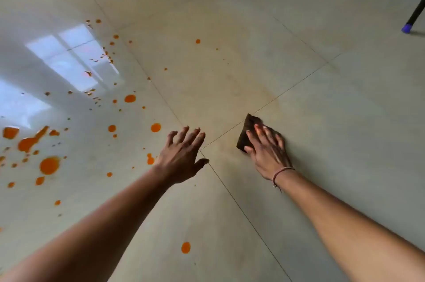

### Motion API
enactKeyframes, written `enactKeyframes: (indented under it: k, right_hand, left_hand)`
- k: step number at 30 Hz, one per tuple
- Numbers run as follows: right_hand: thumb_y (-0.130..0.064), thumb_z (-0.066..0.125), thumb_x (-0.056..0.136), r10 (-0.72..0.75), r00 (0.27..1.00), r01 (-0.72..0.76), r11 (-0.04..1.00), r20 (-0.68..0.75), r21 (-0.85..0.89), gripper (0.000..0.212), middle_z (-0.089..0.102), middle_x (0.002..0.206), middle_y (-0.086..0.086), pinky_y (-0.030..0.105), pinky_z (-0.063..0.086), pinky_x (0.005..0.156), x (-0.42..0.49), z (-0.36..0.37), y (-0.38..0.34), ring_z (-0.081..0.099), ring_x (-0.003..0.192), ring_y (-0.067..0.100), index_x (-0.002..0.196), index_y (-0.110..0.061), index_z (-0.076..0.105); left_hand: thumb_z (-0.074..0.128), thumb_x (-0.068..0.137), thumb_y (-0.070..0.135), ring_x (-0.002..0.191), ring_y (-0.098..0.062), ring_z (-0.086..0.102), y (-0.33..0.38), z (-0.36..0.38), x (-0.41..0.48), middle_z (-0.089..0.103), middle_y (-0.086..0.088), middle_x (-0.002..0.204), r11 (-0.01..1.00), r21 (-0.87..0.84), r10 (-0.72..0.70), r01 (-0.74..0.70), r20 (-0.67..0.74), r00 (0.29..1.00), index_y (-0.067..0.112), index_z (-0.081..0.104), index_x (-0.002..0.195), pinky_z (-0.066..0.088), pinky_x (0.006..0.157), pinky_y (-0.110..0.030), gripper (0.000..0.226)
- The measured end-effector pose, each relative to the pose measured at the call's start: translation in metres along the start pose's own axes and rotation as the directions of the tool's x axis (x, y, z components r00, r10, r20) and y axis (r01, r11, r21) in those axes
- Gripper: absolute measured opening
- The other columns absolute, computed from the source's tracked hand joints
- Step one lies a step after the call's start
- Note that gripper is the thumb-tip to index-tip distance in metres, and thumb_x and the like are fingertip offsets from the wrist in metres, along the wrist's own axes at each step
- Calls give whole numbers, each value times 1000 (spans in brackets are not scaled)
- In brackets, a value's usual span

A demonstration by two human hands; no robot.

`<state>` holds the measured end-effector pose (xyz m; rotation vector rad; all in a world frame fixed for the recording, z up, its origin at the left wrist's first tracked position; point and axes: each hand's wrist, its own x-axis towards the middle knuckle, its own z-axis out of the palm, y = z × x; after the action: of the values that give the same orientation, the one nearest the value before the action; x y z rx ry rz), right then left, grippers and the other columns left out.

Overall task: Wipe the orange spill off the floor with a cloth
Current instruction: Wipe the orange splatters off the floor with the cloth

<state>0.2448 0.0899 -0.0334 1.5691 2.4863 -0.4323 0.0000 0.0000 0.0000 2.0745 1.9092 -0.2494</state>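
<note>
The right hand presses flat on the dark cloth — left hand hovers, fingers spread, beside the orange spill.

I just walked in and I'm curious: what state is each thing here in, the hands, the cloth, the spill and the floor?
cloth: dark, folded, flat on the floor under the right hand.
right hand: fingers straight, pressing on the cloth.
left hand: open, fingers spread, holding nothing.
orange spill: drops and puddles unwiped, mostly left of the hands.
floor: glossy tiles, faint orange smear beyond the cloth.
</note>
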Motion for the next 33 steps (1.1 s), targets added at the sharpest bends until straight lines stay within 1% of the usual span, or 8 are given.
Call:
enactKeyframes:
  k: [6, 9, 15, 20, 25, 27, 30, 33]
  right_hand:
    - [-44, 19, 94, 3, 992, 0, 1000, -129, 23, 58, 25, 158, 1, 45, 9, 114, 29, 45, 3, 16, 146, 20, 148, -27, 32]
    - [-41, 28, 91, -39, 979, 53, 997, -199, 63, 56, 36, 153, 3, 45, 11, 112, 6, 61, -30, 28, 142, 23, 143, -26, 41]
    - [-47, 38, 90, -262, 962, 269, 957, -74, 108, 65, 30, 156, -2, 44, 18, 112, -90, 98, -68, 25, 143, 16, 150, -25, 27]
    - [-49, 40, 89, -110, 985, 125, 986, -134, 108, 69, 30, 156, 1, 42, 21, 110, -80, 95, -79, 27, 142, 18, 149, -16, 32]
    - [-50, 44, 88, -371, 925, 378, 920, -81, 101, 71, 25, 157, 3, 43, 17, 113, -172, 132, -116, 24, 144, 18, 150, -18, 30]
    - [-51, 43, 88, -364, 927, 370, 927, -89, 58, 71, 25, 157, 3, 45, 18, 113, -150, 128, -117, 25, 144, 19, 149, -18, 31]
    - [-50, 43, 88, -157, 981, 170, 980, -117, 106, 71, 25, 157, 4, 46, 15, 115, -113, 122, -147, 20, 146, 20, 150, -17, 30]
    - [-50, 45, 88, -301, 950, 307, 947, -80, 92, 72, 23, 158, 5, 46, 15, 114, -164, 139, -175, 21, 146, 21, 151, -18, 27]
  left_hand:
    - [28, 95, 59, 146, -30, 15, -29, 47, 21, 19, -5, 159, 997, 48, 59, -55, -84, 995, 19, 27, 150, 14, 114, -50, 68]
    - [16, 91, 61, 145, -30, 21, -38, 52, 9, 25, -4, 158, 993, 94, 79, -70, -95, 992, 19, 32, 148, 17, 113, -51, 72]
    - [37, 97, 47, 142, -32, 28, -52, 50, -21, 35, -6, 153, 972, 147, 182, -181, 6, 983, 19, 40, 144, 22, 111, -53, 55]
    - [27, 96, 49, 144, -29, 25, -51, 59, -54, 31, -3, 155, 980, 28, 198, -197, -36, 980, 20, 39, 144, 23, 112, -51, 58]
    - [31, 97, 47, 145, -28, 20, -64, 95, -107, 26, -4, 157, 968, 80, 239, -237, -17, 971, 17, 35, 148, 16, 113, -47, 59]
    - [32, 97, 47, 145, -28, 19, -72, 100, -115, 27, -3, 156, 973, 93, 215, -213, -17, 976, 16, 35, 147, 15, 113, -48, 59]
    - [33, 97, 46, 146, -27, 14, -82, 100, -116, 25, -3, 157, 993, 59, 105, -101, -75, 992, 15, 34, 147, 11, 114, -48, 58]
    - [36, 97, 41, 146, -29, 16, -92, 101, -119, 26, -4, 157, 998, 50, 40, -35, -99, 994, 14, 36, 146, 13, 114, -48, 56]
